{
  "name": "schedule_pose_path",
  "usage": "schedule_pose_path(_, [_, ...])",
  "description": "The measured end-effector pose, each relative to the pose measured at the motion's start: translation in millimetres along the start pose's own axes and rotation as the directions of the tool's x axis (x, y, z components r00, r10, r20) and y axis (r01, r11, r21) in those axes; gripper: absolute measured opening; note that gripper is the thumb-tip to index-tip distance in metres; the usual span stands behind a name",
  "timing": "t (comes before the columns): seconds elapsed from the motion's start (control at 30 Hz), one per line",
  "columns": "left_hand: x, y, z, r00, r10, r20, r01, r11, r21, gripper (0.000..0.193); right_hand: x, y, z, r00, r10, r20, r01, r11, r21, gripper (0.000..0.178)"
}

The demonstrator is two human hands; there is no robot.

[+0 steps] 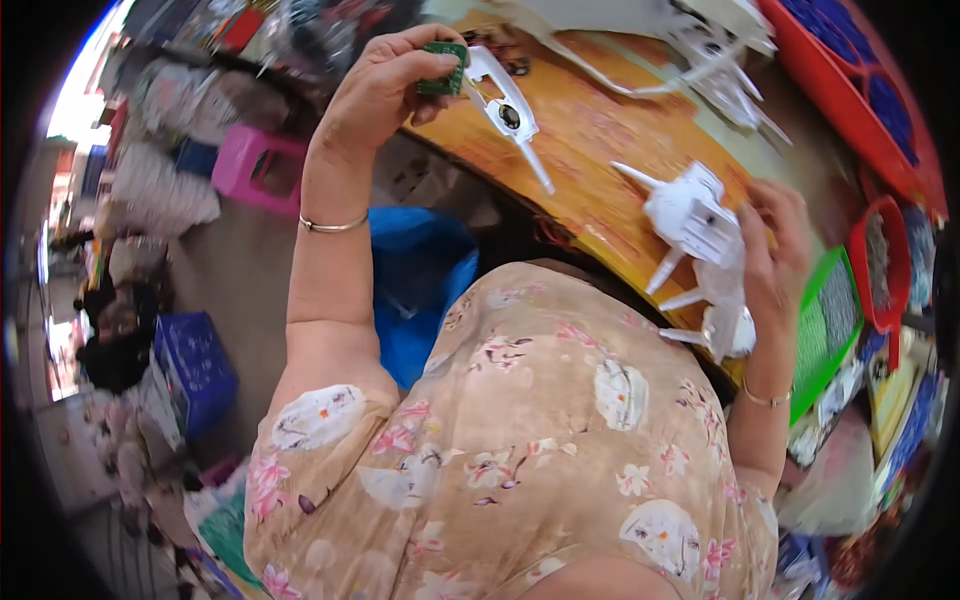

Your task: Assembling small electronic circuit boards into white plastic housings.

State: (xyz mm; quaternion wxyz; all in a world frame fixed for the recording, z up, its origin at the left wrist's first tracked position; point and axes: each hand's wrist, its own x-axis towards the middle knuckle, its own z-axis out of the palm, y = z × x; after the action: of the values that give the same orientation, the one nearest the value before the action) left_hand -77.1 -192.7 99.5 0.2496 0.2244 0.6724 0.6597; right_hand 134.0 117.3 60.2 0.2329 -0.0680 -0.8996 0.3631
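Observation:
My left hand [385, 85] is at the table's far left edge, its thumb and fingers closed on a small green circuit board [441, 72]. Just right of the board is a slim white plastic shell [490, 85], with a dark round part in it and a leg pointing toward me. Whether the board touches this shell, I cannot tell. My right hand [780, 240], slightly blurred, is at the right side of the table, thumb and fingers apart. It is beside a white plastic housing with legs [695, 220]; more white legged pieces [728, 328] are nearer me.
Large white plastic parts [690, 30] lie at the back of the orange-patterned table [600, 130]. A red tray [850, 95], a red scoop-like container [880, 265] and a green bin [828, 310] are on the right. A blue bag [415, 290] and pink stool [255, 170] are left.

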Motion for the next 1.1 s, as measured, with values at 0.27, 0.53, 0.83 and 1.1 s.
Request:
schedule_pose_path(0.27, [-52.4,-33.8,-115.2,0.92,0.015,-0.391,0.062,0.981,0.184,0.013,-19.3,10.9,-0.1,0.993,0.047,-0.105,-0.021,0.971,0.237,0.005])
schedule_pose_path(0.53, [-49.5,-132.4,-174.3,0.701,-0.334,-0.63,0.443,0.896,0.017,0.012,-33.0,7.7,-2.7,0.988,0.123,-0.094,-0.095,0.962,0.257,0.003])
schedule_pose_path(0.83, [-19.6,-101.4,-74.7,0.845,0.229,-0.484,0.411,0.301,0.86,0.041,-53.4,-1.9,-11.1,0.92,0.195,-0.339,-0.087,0.947,0.308,0.01])
schedule_pose_path(1.1, [21.2,-53.0,154.1,0.781,0.446,0.436,-0.615,0.434,0.658,0.039,-99.0,1.0,-51.0,0.972,0.223,-0.08,-0.23,0.968,-0.099,0.023])
